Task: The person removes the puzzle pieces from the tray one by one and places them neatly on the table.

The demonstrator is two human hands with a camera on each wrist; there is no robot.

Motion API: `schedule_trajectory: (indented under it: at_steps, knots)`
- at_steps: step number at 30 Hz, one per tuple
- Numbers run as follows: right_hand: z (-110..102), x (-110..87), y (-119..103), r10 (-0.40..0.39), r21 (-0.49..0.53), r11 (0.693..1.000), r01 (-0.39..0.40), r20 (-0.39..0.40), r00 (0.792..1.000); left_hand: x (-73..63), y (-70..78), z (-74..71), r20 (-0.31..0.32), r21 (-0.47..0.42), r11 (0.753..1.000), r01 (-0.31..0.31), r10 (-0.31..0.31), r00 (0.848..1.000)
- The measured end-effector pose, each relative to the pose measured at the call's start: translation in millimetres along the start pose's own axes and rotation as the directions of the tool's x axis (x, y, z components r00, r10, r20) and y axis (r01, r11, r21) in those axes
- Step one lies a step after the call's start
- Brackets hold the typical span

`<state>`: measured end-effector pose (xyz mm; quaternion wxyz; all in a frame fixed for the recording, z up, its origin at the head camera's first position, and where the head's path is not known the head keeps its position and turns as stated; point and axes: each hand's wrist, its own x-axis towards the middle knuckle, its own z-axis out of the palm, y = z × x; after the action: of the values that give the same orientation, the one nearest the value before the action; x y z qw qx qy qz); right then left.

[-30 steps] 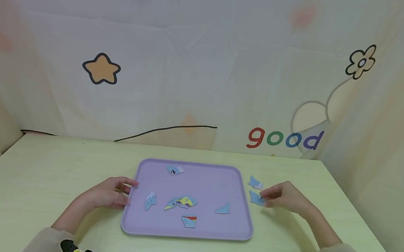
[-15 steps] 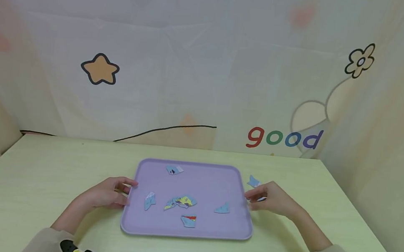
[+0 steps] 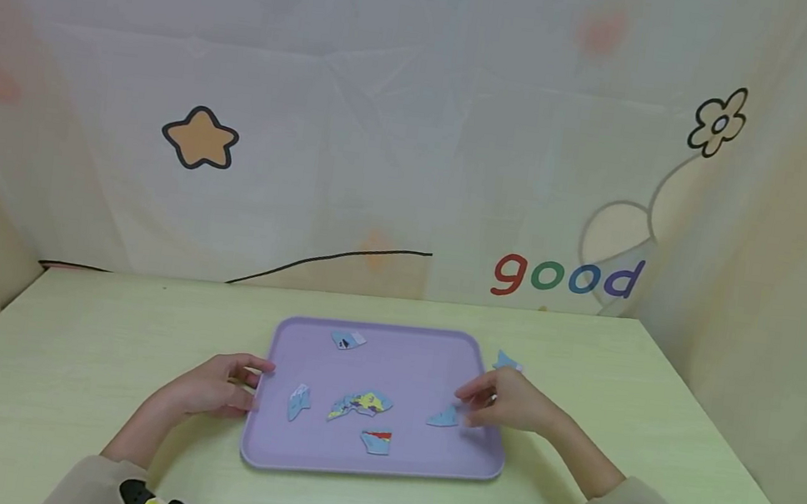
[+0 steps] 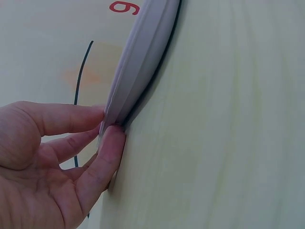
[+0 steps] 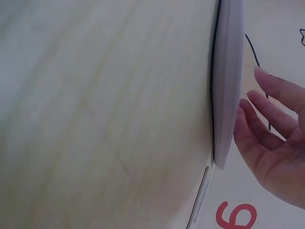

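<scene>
A lilac tray (image 3: 426,372) lies on the table with several flat, light-blue puzzle pieces on it. My left hand (image 3: 217,380) holds its left rim; in the left wrist view the thumb (image 4: 112,148) lies against the tray's outer side and a finger meets the rim. My right hand (image 3: 510,400) reaches over the right rim, fingers spread, beside a blue puzzle piece (image 3: 444,416). No piece shows between its fingers (image 5: 274,88) in the right wrist view. Near the middle of the tray is a yellow-and-blue puzzle section (image 3: 362,404).
Other pieces on the tray are a red-striped piece (image 3: 376,441), a left piece (image 3: 299,401) and a far piece (image 3: 348,340). Outside the right rim, a loose piece (image 3: 507,361) lies on the table (image 3: 136,337), partly behind the right hand. A printed curtain (image 3: 415,161) stands behind.
My right hand has moved left from the pieces beside the tray to over the tray's right side. The left hand stays at the left rim.
</scene>
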<state>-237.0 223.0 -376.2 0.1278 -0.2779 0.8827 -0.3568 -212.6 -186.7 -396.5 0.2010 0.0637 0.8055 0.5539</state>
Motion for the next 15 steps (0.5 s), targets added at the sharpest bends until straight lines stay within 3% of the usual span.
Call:
schedule_trajectory:
  at_steps: [15]
  knots:
    - [10,12.5,-6,0.016,-0.136,0.991,-0.016,-0.003,1.0,1.1,-0.3,0.0,-0.01,0.013,1.0,0.003,-0.003,1.0]
